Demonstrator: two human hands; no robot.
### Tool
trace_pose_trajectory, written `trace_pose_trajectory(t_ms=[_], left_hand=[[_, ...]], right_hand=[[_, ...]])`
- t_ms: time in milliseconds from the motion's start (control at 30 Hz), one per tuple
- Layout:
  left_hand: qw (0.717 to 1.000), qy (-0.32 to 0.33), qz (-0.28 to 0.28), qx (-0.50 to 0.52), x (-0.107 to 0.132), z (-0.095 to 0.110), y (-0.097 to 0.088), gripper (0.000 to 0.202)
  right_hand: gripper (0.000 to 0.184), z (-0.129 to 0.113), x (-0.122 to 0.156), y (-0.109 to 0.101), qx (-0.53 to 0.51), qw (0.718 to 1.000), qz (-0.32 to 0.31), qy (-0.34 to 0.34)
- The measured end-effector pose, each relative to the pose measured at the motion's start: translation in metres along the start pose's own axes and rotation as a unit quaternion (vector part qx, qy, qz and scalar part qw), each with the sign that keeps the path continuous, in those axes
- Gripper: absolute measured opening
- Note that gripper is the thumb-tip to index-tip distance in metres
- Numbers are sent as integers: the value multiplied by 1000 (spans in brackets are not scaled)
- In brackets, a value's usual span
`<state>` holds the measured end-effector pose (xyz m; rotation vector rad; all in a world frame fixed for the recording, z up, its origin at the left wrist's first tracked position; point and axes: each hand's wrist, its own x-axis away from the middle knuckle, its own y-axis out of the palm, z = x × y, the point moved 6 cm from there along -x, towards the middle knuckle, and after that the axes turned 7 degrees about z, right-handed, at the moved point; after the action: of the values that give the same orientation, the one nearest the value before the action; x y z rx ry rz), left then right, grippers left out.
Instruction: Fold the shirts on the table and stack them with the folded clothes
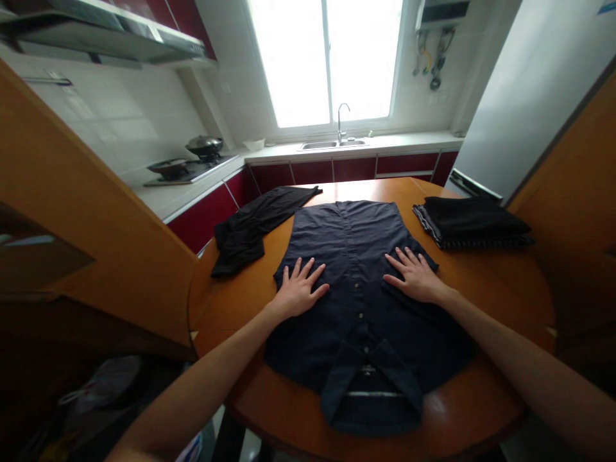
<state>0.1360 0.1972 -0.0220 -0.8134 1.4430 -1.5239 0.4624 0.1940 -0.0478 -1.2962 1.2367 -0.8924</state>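
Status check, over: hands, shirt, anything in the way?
Left hand and right hand spread open on the dark blue shirt. Shirt laid out, buttons up, collar nearest the person. Only hands on top; black garment left, folded stack right.

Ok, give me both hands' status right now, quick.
Left hand: open, spread palm-down on the dark shirt, holding nothing.
Right hand: open, also spread palm-down on the shirt, holding nothing.

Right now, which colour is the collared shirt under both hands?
The collared shirt is dark navy, clearest in the head view.
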Motion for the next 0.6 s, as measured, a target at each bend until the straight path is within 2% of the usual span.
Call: trace_pose_trajectory(t_ms=[600], left_hand=[[1000, 9, 0, -4, -1, -2, 2, 73]], right_hand=[[84, -3, 1, -4, -1, 1000, -10, 5]])
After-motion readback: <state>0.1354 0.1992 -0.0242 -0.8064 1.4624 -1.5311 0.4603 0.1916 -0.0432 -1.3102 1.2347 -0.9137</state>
